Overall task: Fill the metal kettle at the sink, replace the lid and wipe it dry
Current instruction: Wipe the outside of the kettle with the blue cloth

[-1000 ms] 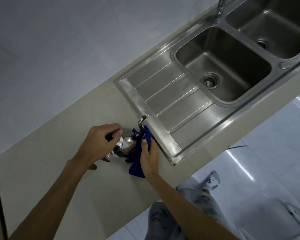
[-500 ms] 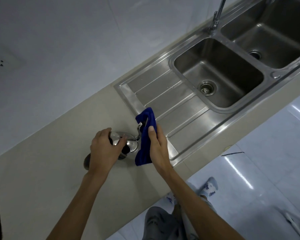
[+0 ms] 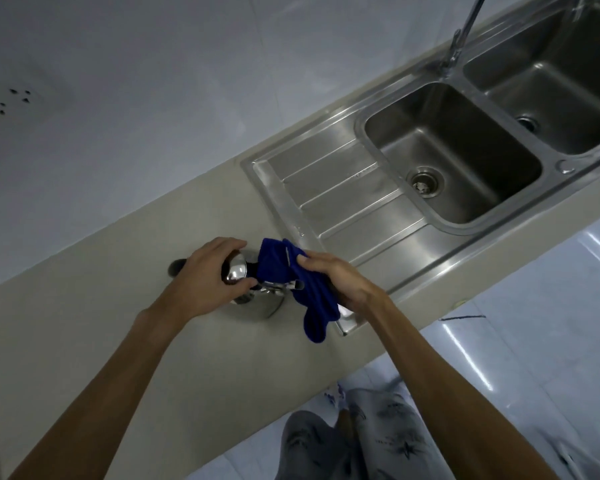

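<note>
The metal kettle (image 3: 255, 301) stands on the beige counter (image 3: 101, 341), just left of the sink's draining board. My left hand (image 3: 207, 277) grips its shiny lid knob (image 3: 235, 271) from above. My right hand (image 3: 336, 277) presses a blue cloth (image 3: 284, 271) over the kettle's right side, and the cloth's tail hangs down toward the counter edge. Most of the kettle body is hidden under my hands and the cloth. Its dark handle end (image 3: 175, 266) pokes out at the left.
A steel double sink (image 3: 454, 147) with a ribbed draining board (image 3: 343, 202) lies to the right, its tap (image 3: 465, 32) at the back. A white tiled wall rises behind the counter. The counter's front edge drops to a glossy floor, where my legs show.
The blue cloth has swung from the spout side over the top and right of the kettle. My left hand stayed on the lid. The view shifted slightly.
</note>
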### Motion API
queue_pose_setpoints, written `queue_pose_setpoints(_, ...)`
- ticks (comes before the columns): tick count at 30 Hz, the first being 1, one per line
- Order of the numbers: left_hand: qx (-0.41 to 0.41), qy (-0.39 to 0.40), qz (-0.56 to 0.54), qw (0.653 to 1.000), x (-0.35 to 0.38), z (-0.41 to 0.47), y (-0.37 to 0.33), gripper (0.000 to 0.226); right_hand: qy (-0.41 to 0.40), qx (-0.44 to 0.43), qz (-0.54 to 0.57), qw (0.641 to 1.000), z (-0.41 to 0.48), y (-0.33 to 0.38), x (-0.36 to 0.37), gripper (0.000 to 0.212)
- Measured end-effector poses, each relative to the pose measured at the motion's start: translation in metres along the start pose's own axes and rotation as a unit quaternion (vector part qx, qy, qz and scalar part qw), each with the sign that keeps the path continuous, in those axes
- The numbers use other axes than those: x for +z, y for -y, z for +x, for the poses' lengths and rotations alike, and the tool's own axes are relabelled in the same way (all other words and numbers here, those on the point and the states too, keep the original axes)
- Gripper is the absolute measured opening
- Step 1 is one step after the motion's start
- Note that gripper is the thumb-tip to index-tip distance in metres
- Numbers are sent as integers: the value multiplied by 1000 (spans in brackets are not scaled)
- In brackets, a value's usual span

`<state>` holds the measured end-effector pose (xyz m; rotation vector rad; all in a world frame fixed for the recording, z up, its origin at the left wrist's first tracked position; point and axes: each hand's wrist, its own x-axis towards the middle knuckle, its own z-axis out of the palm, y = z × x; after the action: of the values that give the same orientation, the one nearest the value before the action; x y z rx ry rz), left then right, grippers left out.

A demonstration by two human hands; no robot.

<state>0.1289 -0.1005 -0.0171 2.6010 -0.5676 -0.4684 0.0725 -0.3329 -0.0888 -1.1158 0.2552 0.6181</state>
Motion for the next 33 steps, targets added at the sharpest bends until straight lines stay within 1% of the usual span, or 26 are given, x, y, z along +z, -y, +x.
queue_pose_setpoints(2, 14, 19, -17, 1000, -3, 1, 5, 72, 53, 14, -54, 997, 5, 1, -5, 31)
queue_pose_setpoints(3, 17, 26, -24, 999, -3, 1, 9, 73, 70, 14, -63, 995, 5, 2, -5, 27)
queue_pose_setpoints(5, 26, 21, -37, 999, -2, -1, 14, 74, 71, -3, -64, 995, 4, 6, -2, 24)
queue_pose_setpoints(6, 24, 0, -43, 999, 0, -3, 15, 70, 57, -23, -69, 996, 4, 8, 0, 25)
queue_pose_setpoints(8, -13, -85, -62, 994, 4, -7, 13, 56, 29, -82, -104, 991, 8, 11, 4, 29)
queue_pose_setpoints(9, -46, -126, -72, 988, 6, -8, 10, 51, 22, -116, -139, 983, 12, 13, 7, 32)
queue_pose_setpoints(10, -81, -150, -79, 982, 9, -7, 7, 50, 21, -148, -180, 972, 17, 14, 12, 36)
queue_pose_setpoints(12, -133, -150, -85, 976, 16, -2, 1, 48, 33, -185, -236, 954, 29, 14, 20, 41)
queue_pose_setpoints(14, -143, -152, -78, 975, 23, 2, -1, 44, 39, -176, -234, 955, 41, 15, 24, 41)
queue_pose_setpoints(16, -135, -165, -74, 974, 26, 5, -1, 41, 33, -161, -241, 956, 51, 14, 20, 37)
queue_pose_setpoints(19, -129, -172, -58, 975, 28, 5, 0, 37, 40, -132, -305, 942, 58, 13, 10, 34)
queue_pose_setpoints(22, -127, -171, -62, 975, 27, 5, -1, 36, 33, -132, -340, 931, 60, 11, 8, 32)
queue_pose_setpoints(25, -109, -158, -68, 979, 25, 9, 1, 36, 40, -158, -318, 934, 59, 16, 12, 31)
queue_pose_setpoints(28, -64, -136, -59, 987, 16, 14, 6, 35, 51, -191, -270, 943, 58, 18, 20, 33)
queue_pose_setpoints(31, -27, -116, -62, 991, 9, 15, 7, 35, 24, -176, -248, 952, 57, 4, 11, 32)
queue_pose_setpoints(33, -22, -109, -67, 992, 9, 13, 7, 36, 0, -171, -276, 946, 56, -5, 6, 30)
